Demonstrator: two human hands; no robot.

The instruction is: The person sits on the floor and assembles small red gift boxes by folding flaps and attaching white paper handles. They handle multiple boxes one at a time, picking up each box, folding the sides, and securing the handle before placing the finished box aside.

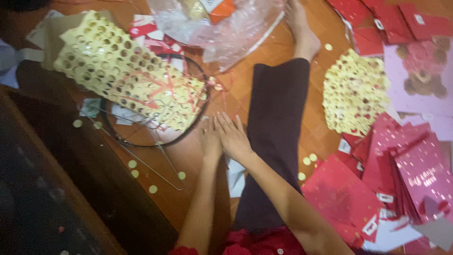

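We see both hands low on the wooden floor (325,19), side by side and touching just left of the outstretched leg in dark trousers (273,127). The left hand (210,141) lies palm down, its fingers together and pointing at the black wire hoop (106,130); the right hand (232,137) rests against it with fingers straight and only slightly parted, holding nothing. The frame is blurred, so we cannot tell whether the fingertips touch the hoop's rim. Over the hoop lies a pale yellow sheet punched full of round holes (122,71), with thin red strands across it. Small yellow paper discs (133,165) dot the floor below the hoop. Right of the leg sits a second punched yellow sheet (354,92), and near the right edge, a heap of red envelopes (415,174).
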